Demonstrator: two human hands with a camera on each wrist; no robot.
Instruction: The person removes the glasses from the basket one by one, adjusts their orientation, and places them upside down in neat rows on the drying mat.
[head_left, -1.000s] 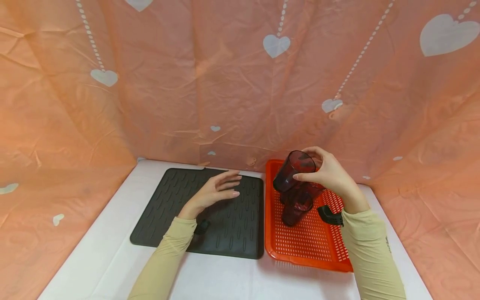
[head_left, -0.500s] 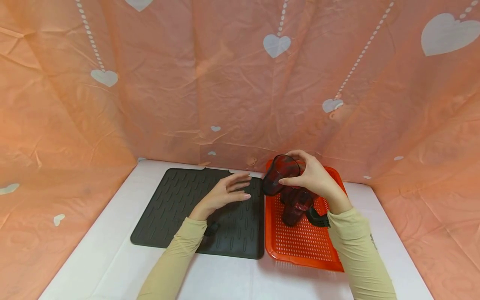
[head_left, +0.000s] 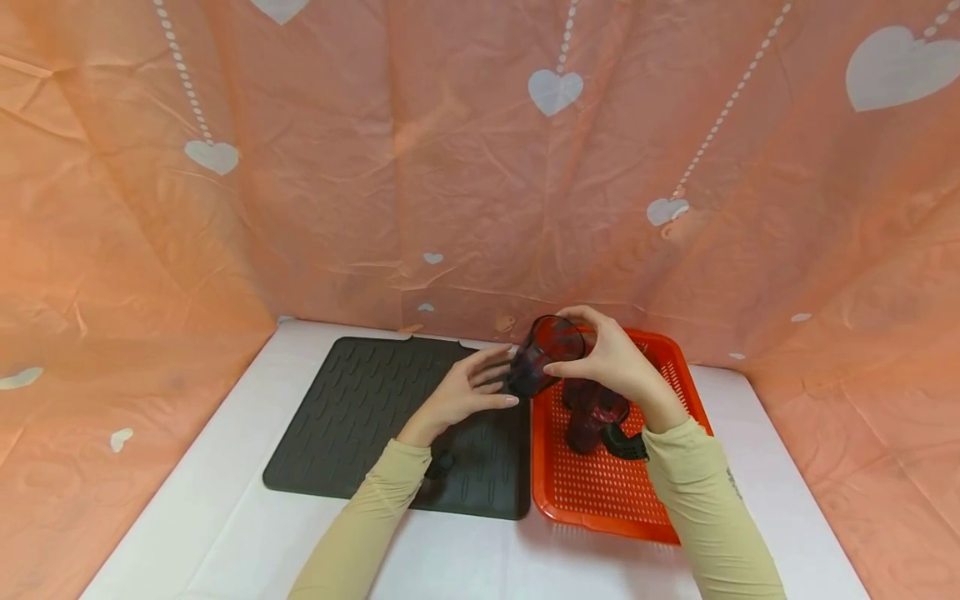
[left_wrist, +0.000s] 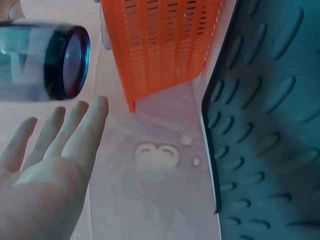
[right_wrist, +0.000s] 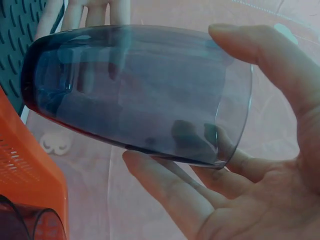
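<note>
A dark see-through drinking glass (head_left: 542, 357) is held tilted in the air by my right hand (head_left: 615, 360), over the seam between mat and basket. In the right wrist view my thumb and fingers grip the glass (right_wrist: 150, 95) near its rim, its thick base pointing away. My left hand (head_left: 461, 392) hovers above the mat with fingers extended, close to the glass's base. The left wrist view has the glass (left_wrist: 47, 62) just past the left fingertips (left_wrist: 100, 107); whether they touch is hard to tell. More dark glasses (head_left: 588, 421) lie in the orange basket (head_left: 600, 523), partly hidden by my right hand.
A black ridged drying mat (head_left: 330, 442) lies left of the basket on the white table (head_left: 457, 558). An orange cloth with hearts (head_left: 465, 192) hangs behind and at both sides. Each wrist wears a dark camera mount.
My right hand has carried the glass leftward from over the basket to the mat's right edge. My left hand has moved right to meet it, fingers still extended.
</note>
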